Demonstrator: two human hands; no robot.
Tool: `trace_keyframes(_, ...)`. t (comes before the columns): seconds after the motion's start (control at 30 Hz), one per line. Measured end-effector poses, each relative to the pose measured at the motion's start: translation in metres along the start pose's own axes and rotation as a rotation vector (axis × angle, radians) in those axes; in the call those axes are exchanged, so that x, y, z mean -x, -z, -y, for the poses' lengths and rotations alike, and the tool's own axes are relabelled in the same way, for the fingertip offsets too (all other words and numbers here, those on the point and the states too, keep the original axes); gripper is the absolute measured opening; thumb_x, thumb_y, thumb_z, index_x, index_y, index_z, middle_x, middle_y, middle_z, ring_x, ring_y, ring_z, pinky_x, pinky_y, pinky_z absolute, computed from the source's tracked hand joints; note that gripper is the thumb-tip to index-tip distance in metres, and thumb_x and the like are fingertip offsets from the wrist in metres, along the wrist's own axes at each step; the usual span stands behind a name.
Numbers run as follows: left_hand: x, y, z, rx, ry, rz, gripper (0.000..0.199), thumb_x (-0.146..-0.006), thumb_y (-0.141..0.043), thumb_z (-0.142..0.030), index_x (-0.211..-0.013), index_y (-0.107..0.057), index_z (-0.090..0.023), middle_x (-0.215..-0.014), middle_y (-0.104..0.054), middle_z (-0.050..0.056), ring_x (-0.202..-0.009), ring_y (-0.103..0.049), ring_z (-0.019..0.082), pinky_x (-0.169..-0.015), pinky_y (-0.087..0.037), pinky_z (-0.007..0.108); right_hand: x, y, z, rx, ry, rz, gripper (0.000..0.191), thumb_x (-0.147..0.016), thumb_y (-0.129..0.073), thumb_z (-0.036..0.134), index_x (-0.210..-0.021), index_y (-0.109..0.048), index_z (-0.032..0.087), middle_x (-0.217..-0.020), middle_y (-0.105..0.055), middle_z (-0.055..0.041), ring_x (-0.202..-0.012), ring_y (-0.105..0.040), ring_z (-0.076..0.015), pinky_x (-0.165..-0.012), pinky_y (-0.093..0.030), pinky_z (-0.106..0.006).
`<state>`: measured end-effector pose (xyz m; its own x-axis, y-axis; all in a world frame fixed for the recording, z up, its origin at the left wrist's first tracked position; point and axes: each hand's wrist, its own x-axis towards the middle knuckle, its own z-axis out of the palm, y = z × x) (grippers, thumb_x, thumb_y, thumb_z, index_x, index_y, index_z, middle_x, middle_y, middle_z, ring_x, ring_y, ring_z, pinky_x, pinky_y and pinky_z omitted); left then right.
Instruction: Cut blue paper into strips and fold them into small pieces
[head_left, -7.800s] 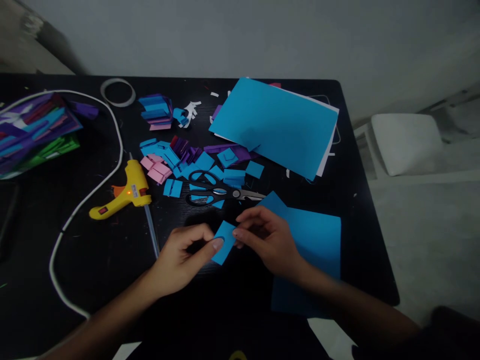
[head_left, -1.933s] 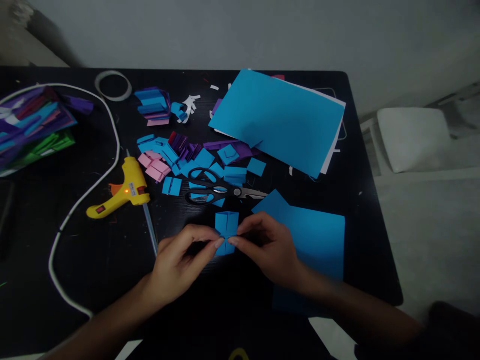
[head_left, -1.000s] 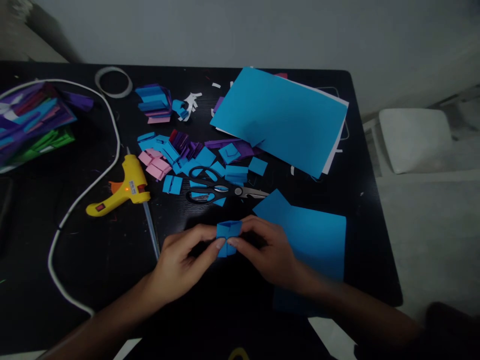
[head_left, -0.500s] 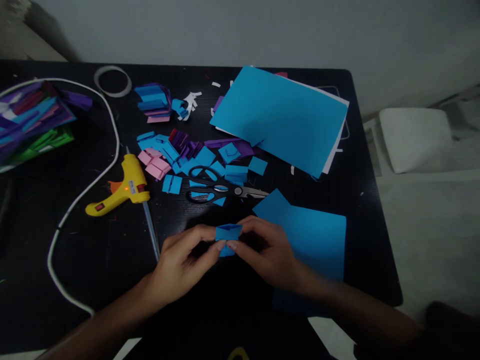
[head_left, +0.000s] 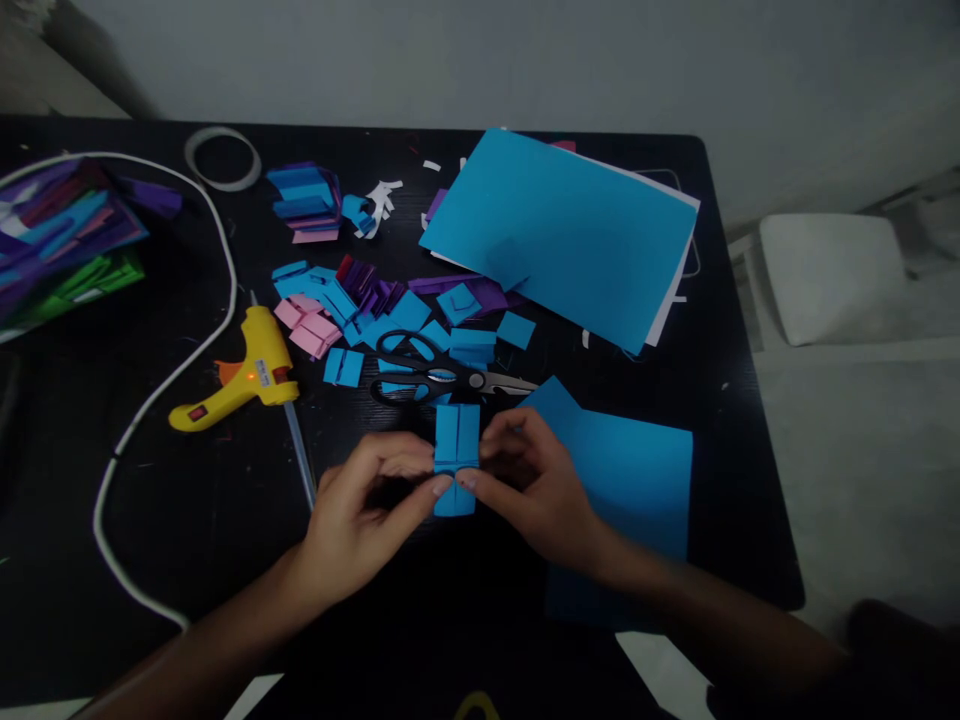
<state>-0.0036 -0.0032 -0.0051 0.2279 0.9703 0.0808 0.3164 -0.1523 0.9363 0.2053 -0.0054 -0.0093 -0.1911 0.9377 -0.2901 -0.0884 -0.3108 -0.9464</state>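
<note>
Folded blue paper sitting over counter, between left hand and right hand, neither being nearer; long axis pointing forward. Fingers half-curling, pinching its lower side edges with thumbs.

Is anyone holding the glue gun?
No, the glue gun lies on the table, while the left hand and right hand hold a folded blue paper.

Scissors behind paper, glue gun left
</note>
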Motion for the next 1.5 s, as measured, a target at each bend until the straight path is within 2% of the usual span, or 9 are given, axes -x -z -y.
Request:
trace_keyframes(0.07, -0.0016, 0.0006, -0.0018, -0.049, -0.027, 0.012, 0.023, -0.088, -0.077, -0.012, -0.108, -0.069, -0.022, -0.094, -0.08, -0.001, -0.08, -0.078, 0.012, -0.078, -0.065, 0.019, 0.0005, 0.0003, -0.0035, 0.049, 0.072, -0.027, 0.032, -0.085, -0.084, 0.03, -0.104, -0.059, 0.026, -0.086, -0.068, 0.0027, -0.074, -0.069, -0.0131, -0.066, -0.058, -0.026)
trace_keyframes(0.17, -0.0036, 0.0013, -0.0038, -0.085, -0.044, 0.004, 0.016, -0.089, -0.076, -0.012, -0.102, -0.073, -0.021, -0.089, -0.08, -0.001, -0.076, -0.078, 0.012, -0.074, -0.065, 0.018, 0.0006, 0.0018, -0.0066, 0.182, 0.172, -0.02, 0.019, -0.09, -0.08, 0.03, -0.103, -0.068, 0.025, -0.09, -0.074, 0.0003, -0.079, -0.072, -0.0145, -0.069, -0.059, -0.027)
trace_keyframes(0.37, -0.0027, 0.0013, -0.0026, -0.112, -0.032, 0.005, 0.01, -0.09, -0.077, -0.015, -0.097, -0.074, -0.021, -0.086, -0.079, -0.002, -0.074, -0.076, 0.011, -0.073, -0.064, 0.019, -0.0012, 0.0036, -0.0037, 0.285, 0.236, -0.003, 0.01, -0.092, -0.078, 0.03, -0.102, -0.076, 0.026, -0.093, -0.079, -0.0012, -0.083, -0.076, -0.0166, -0.074, -0.06, -0.03)
trace_keyframes(0.9, -0.0035, 0.0051, -0.0041, -0.058, -0.073, 0.085, 0.013, -0.092, -0.072, -0.01, -0.101, -0.073, -0.02, -0.09, -0.078, 0.0, -0.08, -0.075, 0.012, -0.073, -0.06, 0.019, -0.0017, 0.0008, 0.0009, 0.273, 0.308, -0.011, 0.005, -0.09, -0.079, 0.02, -0.092, -0.077, 0.024, -0.088, -0.079, -0.0009, -0.078, -0.074, -0.0149, -0.071, -0.059, -0.028)
trace_keyframes(1.13, -0.0075, 0.0055, -0.0048, -0.06, -0.114, 0.092, 0.012, -0.093, -0.071, -0.009, -0.101, -0.072, -0.019, -0.09, -0.078, 0.001, -0.081, -0.075, 0.012, -0.073, -0.06, 0.019, -0.0034, 0.0007, -0.0007, 0.213, 0.298, -0.023, 0.004, -0.088, -0.082, 0.024, -0.088, -0.08, 0.027, -0.087, -0.081, 0.0003, -0.079, -0.076, -0.016, -0.072, -0.062, -0.03)
trace_keyframes(1.33, -0.0071, 0.004, -0.0028, -0.046, -0.09, 0.046, 0.012, -0.091, -0.074, -0.01, -0.097, -0.073, -0.02, -0.088, -0.078, 0.0, -0.08, -0.075, 0.012, -0.071, -0.06, 0.019, -0.0038, 0.0009, -0.0009, 0.209, 0.295, -0.034, 0.007, -0.087, -0.083, 0.022, -0.091, -0.08, 0.026, -0.089, -0.081, -0.0011, -0.08, -0.077, -0.0165, -0.071, -0.062, -0.029)
trace_keyframes(1.5, -0.0085, 0.0045, -0.0028, -0.025, -0.109, 0.089, 0.014, -0.091, -0.073, -0.009, -0.1, -0.073, -0.02, -0.089, -0.078, 0.0, -0.081, -0.075, 0.011, -0.071, -0.06, 0.019, -0.004, 0.0012, -0.0008, 0.203, 0.303, -0.023, 0.007, -0.087, -0.082, 0.023, -0.092, -0.08, 0.027, -0.089, -0.081, 0.0004, -0.08, -0.077, -0.0156, -0.071, -0.062, -0.028)
